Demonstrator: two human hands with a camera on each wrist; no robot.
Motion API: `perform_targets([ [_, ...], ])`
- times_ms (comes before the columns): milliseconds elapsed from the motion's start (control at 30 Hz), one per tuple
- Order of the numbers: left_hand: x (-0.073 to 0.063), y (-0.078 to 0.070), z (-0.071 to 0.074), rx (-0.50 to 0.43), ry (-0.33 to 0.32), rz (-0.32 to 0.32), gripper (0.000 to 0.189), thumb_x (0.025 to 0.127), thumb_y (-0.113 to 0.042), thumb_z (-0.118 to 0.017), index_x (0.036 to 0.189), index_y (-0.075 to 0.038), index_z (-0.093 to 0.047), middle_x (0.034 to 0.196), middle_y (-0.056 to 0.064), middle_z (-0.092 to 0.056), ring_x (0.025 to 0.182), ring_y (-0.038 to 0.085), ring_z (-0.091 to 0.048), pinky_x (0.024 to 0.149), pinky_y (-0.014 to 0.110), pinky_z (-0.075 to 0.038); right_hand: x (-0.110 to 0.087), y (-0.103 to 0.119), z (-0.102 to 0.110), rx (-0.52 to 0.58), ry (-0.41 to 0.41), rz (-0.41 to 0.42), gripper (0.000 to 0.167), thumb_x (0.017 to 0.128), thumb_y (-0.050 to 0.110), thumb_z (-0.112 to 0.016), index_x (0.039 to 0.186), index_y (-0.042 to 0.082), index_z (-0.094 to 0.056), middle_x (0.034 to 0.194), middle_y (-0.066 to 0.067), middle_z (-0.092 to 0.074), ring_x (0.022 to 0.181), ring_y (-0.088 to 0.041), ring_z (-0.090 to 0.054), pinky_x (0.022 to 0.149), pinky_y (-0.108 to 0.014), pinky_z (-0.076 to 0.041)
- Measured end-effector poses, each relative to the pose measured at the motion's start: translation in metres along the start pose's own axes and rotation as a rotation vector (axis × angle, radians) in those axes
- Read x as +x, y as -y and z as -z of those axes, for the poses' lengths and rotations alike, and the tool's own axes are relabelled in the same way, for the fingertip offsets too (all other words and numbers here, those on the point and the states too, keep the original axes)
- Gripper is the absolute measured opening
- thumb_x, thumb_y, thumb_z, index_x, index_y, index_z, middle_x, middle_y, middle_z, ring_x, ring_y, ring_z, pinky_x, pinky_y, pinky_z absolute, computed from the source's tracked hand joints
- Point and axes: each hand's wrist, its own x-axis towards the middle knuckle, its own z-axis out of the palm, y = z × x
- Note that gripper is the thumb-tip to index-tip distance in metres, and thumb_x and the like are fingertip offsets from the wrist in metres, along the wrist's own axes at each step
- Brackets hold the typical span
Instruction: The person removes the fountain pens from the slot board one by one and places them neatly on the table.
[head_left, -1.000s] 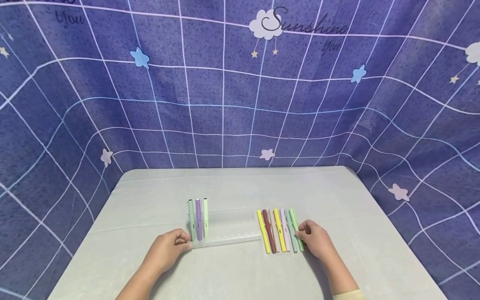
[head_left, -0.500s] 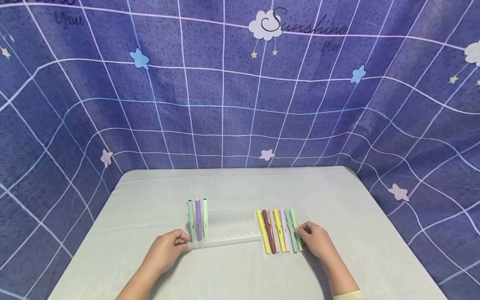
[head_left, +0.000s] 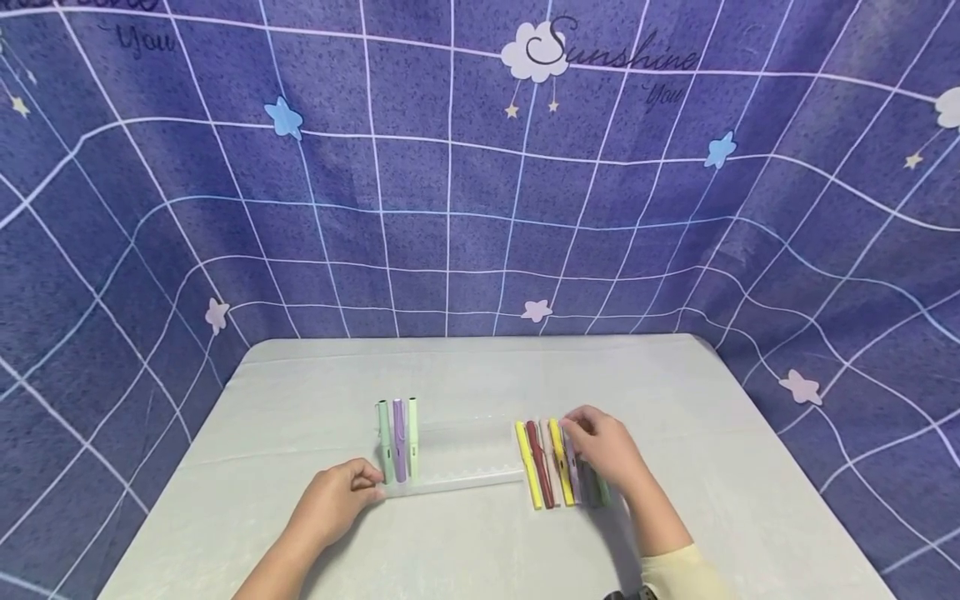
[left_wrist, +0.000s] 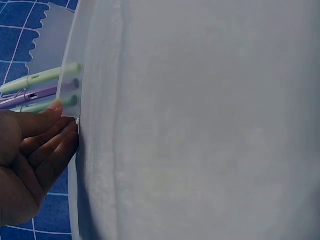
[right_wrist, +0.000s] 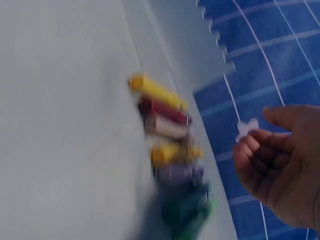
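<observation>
A clear pen rack (head_left: 468,481) with notched edges stands mid-table. In its left end rest a sage green pen (head_left: 385,442), a purple pen (head_left: 400,442) and a pale green pen (head_left: 412,437). My left hand (head_left: 330,507) pinches the rack's near left corner; in the left wrist view the thumb (left_wrist: 54,109) lies on the clear panel. Over the right end of a row of loose pens hovers my right hand (head_left: 611,448), fingers loosely bent and holding nothing. That row includes a yellow pen (head_left: 528,465), a dark red pen (head_left: 541,467) and a lilac pen (right_wrist: 177,173). The hand partly hides its green pens (right_wrist: 187,210).
The table (head_left: 450,550) has a whitish cover. Behind it and at both sides hangs a blue-purple grid-patterned cloth (head_left: 480,183) with stars and clouds. The loose pens lie just right of the rack.
My right hand has left the green pen at the row's right end, rising and moving left over the pens. My left hand stays at the rack's corner.
</observation>
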Motion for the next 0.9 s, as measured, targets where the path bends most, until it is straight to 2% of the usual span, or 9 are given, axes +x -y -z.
perform_targets([
  [133,0.000,0.000,0.000,-0.007,0.004,0.005,0.013,0.082,-0.017,-0.078,0.091,-0.019,-0.069,0.082,-0.011,-0.072,0.081,0.009,-0.067,0.083,0.041,-0.056,0.004,0.020,-0.022,0.213,0.219,0.117,0.032,0.098,0.031,-0.060,0.115,0.004,-0.064,0.088,-0.018,-0.068,0.078,-0.030,-0.067,0.070,-0.037,-0.058],
  [200,0.000,-0.001,0.000,-0.004,0.005,0.007,0.014,0.081,-0.017,-0.078,0.091,-0.019,-0.069,0.082,-0.011,-0.072,0.081,0.008,-0.067,0.082,0.041,-0.056,0.005,0.030,-0.034,0.259,0.322,0.165,0.036,0.099,0.030,-0.059,0.119,0.000,-0.063,0.092,-0.020,-0.068,0.083,-0.032,-0.067,0.077,-0.042,-0.058],
  [267,0.001,-0.001,-0.001,-0.003,0.006,0.007,0.014,0.081,-0.017,-0.078,0.091,-0.019,-0.069,0.082,-0.011,-0.072,0.081,0.008,-0.067,0.082,0.040,-0.056,0.007,0.039,-0.047,0.253,0.385,0.204,0.039,0.099,0.032,-0.059,0.122,0.000,-0.063,0.102,-0.017,-0.070,0.092,-0.030,-0.067,0.085,-0.043,-0.057],
  [333,0.001,-0.001,-0.001,-0.002,0.004,0.004,0.014,0.081,-0.017,-0.078,0.091,-0.019,-0.069,0.082,-0.012,-0.072,0.081,0.008,-0.067,0.083,0.040,-0.056,0.009,0.047,-0.060,0.230,0.413,0.226,0.041,0.099,0.035,-0.059,0.125,0.004,-0.063,0.114,-0.012,-0.069,0.104,-0.027,-0.065,0.093,-0.043,-0.054],
  [433,0.002,0.000,-0.001,-0.002,0.000,-0.002,0.014,0.081,-0.018,-0.079,0.091,-0.019,-0.069,0.082,-0.012,-0.072,0.081,0.008,-0.067,0.083,0.040,-0.056,0.012,0.058,-0.080,0.221,0.429,0.244,0.040,0.098,0.035,-0.059,0.127,0.008,-0.064,0.123,-0.005,-0.067,0.110,-0.024,-0.064,0.095,-0.040,-0.053],
  [567,0.002,0.000,-0.002,-0.001,-0.004,-0.007,0.014,0.080,-0.017,-0.079,0.090,-0.019,-0.069,0.081,-0.012,-0.072,0.081,0.008,-0.067,0.083,0.040,-0.056,0.015,0.072,-0.104,0.321,0.463,0.215,0.039,0.098,0.027,-0.060,0.128,0.003,-0.061,0.119,-0.011,-0.069,0.099,-0.034,-0.069,0.085,-0.043,-0.057],
  [700,0.003,-0.001,-0.002,-0.005,-0.009,-0.010,0.014,0.080,-0.017,-0.079,0.090,-0.020,-0.069,0.081,-0.012,-0.072,0.080,0.008,-0.067,0.081,0.040,-0.056,0.019,0.083,-0.123,0.421,0.502,0.187,0.040,0.098,0.023,-0.060,0.130,-0.001,-0.058,0.121,-0.016,-0.068,0.100,-0.040,-0.069,0.086,-0.045,-0.058],
  [800,0.002,0.000,-0.001,-0.004,-0.010,-0.006,0.014,0.080,-0.017,-0.079,0.090,-0.020,-0.069,0.081,-0.012,-0.072,0.079,0.007,-0.067,0.081,0.039,-0.056,0.020,0.089,-0.135,0.466,0.532,0.179,0.038,0.098,0.021,-0.061,0.130,0.000,-0.059,0.126,-0.016,-0.065,0.105,-0.040,-0.068,0.090,-0.044,-0.057],
  [900,0.002,0.000,-0.001,-0.001,-0.009,-0.002,0.014,0.080,-0.018,-0.079,0.090,-0.020,-0.069,0.081,-0.012,-0.072,0.080,0.007,-0.067,0.081,0.039,-0.056,0.021,0.094,-0.144,0.472,0.537,0.169,0.037,0.097,0.021,-0.062,0.128,0.002,-0.061,0.125,-0.014,-0.065,0.106,-0.034,-0.068,0.089,-0.040,-0.058],
])
